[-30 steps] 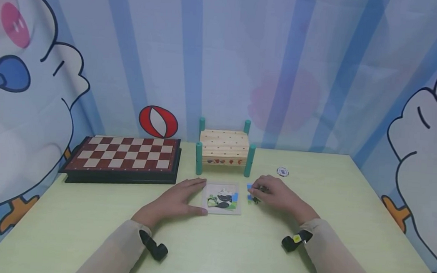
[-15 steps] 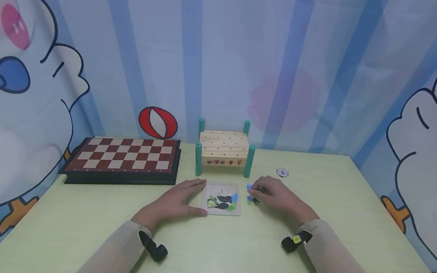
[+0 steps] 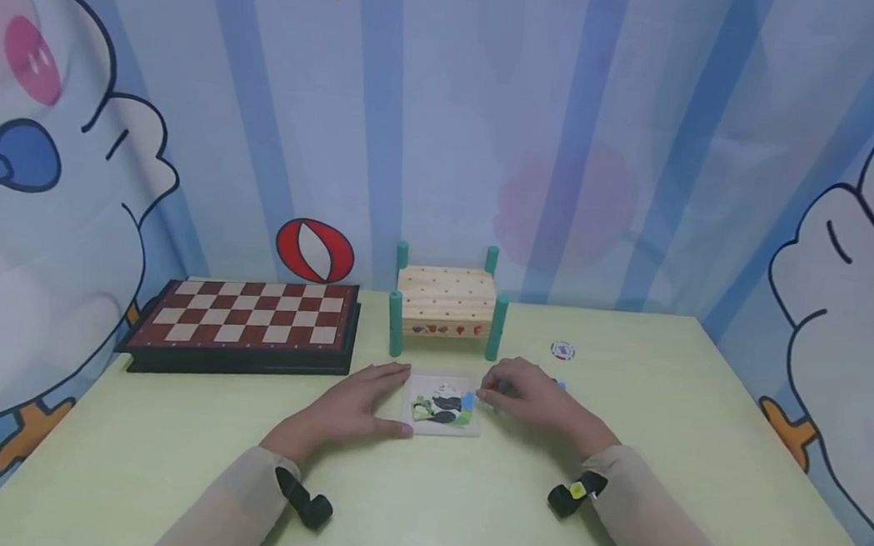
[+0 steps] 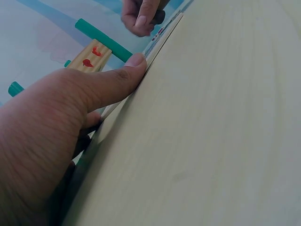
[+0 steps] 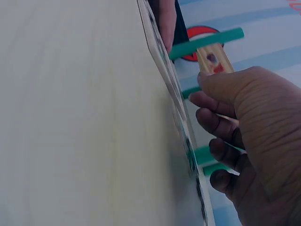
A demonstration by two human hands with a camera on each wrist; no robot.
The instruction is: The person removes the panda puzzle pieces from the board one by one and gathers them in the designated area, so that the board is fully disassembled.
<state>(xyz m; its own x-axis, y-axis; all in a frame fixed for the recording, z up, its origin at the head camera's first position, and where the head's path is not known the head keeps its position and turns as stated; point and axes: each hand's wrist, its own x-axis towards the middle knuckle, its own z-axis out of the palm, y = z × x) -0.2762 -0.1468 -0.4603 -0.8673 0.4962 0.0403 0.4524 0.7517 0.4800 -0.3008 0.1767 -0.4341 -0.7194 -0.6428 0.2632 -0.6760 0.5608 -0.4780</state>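
Note:
A small panda puzzle (image 3: 444, 405) sits in a pale square frame (image 3: 438, 431) on the table. My left hand (image 3: 346, 401) spans the frame's left side, thumb at the lower corner and straight fingers at the upper one. In the left wrist view its thumb (image 4: 131, 68) touches the frame's edge. At the frame's right edge is my right hand (image 3: 538, 396), fingers bent and thumb close to the index finger in a pinch on a small puzzle piece, which the fingers mostly hide. A blue bit of another piece (image 3: 560, 385) shows behind that hand.
A chessboard box (image 3: 254, 320) lies at the back left. Behind the frame stands a small wooden toy bed (image 3: 446, 294) with green posts. A round patterned chip (image 3: 563, 350) lies at the back right. A printed cloth backdrop (image 3: 460, 141) rises behind the table.
My right hand has moved left from the loose pieces to the frame's right edge, uncovering a blue bit on its far side. The left hand stays on the frame.

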